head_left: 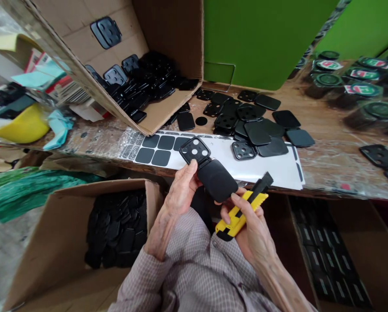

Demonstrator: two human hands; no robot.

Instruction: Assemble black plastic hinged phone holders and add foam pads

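My left hand (180, 194) is closed on a black hinged plastic piece (217, 180), thumb near its hinge. One half of the piece has round holes; the other is a smooth, rounded square. My right hand (255, 232) grips a yellow and black utility knife (237, 216), and its fingertips touch the lower corner of the smooth half. Just beyond, a white backing sheet (278, 171) with dark square stickers (161, 143) lies at the bench's front edge. A heap of black plastic pieces (257, 132) partly covers it.
A tilted cardboard box (177, 26) holding black pieces stands on the bench (330, 160). Another box (51, 242) with black pieces sits lower left. Green panels (255, 39) stand behind, stacked round containers (359, 91) at right. A yellow container (25, 125) is at left.
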